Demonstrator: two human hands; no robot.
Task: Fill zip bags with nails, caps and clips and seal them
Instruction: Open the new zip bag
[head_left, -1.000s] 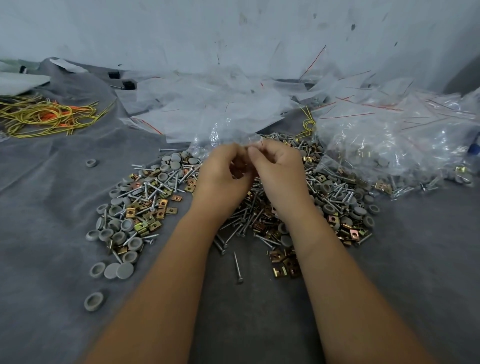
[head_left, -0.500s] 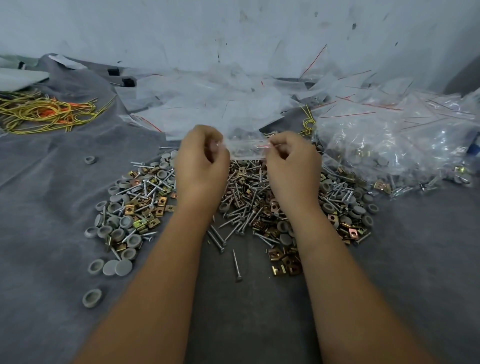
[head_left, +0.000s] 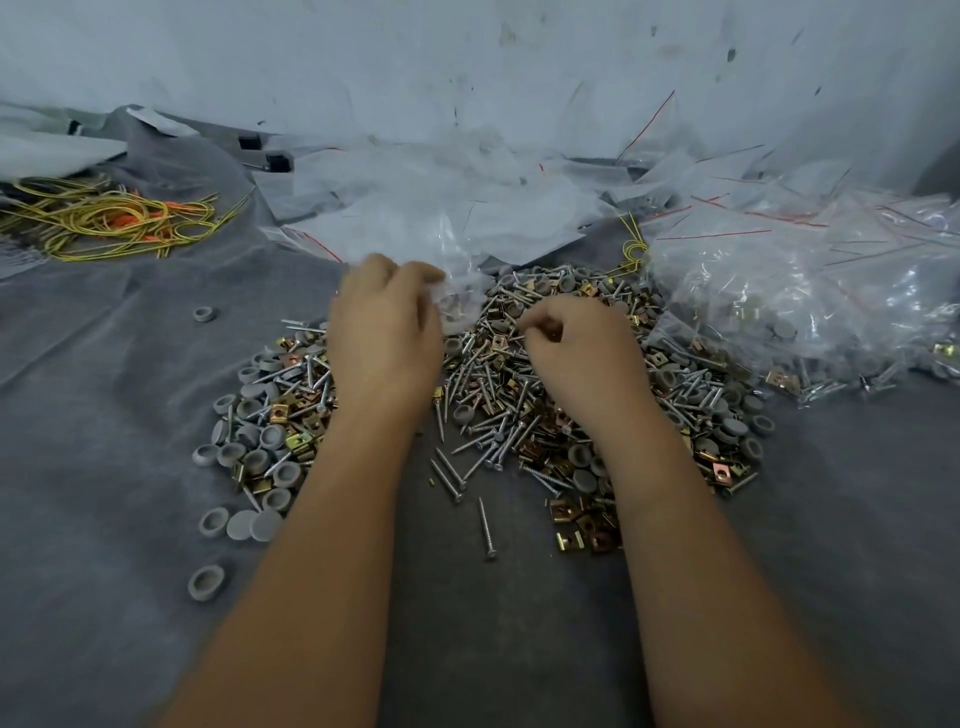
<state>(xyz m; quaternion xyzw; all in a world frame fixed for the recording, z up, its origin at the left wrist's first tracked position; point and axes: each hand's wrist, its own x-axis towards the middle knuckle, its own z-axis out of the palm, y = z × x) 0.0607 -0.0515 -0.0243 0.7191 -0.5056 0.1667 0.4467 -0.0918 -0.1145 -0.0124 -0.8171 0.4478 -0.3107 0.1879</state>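
Mixed heap of silver nails (head_left: 488, 415), grey caps (head_left: 260, 436) and brass clips (head_left: 587, 530), clear zip bag (head_left: 462, 296) crumpled at its far edge

No readable text anywhere in view.
The clear zip bags (head_left: 789, 291), the wall (head_left: 467, 62) and the grey worktop (head_left: 104, 415) carry no legible words, labels, brands or numbers.

On a grey cloth-covered table (head_left: 104, 415), a mixed heap of silver nails (head_left: 488, 410), grey round plastic caps (head_left: 260, 436) and brass-coloured square metal clips (head_left: 587, 530) lies at centre. The left hand (head_left: 384, 338) grips a small clear plastic zip bag (head_left: 460, 296) at the heap's far edge. The right hand (head_left: 582, 348), fingers curled, rests on the heap; whether it holds anything cannot be told. Filled clear bags (head_left: 789, 306) lie far right; yellow and orange cords (head_left: 114, 223) far left.
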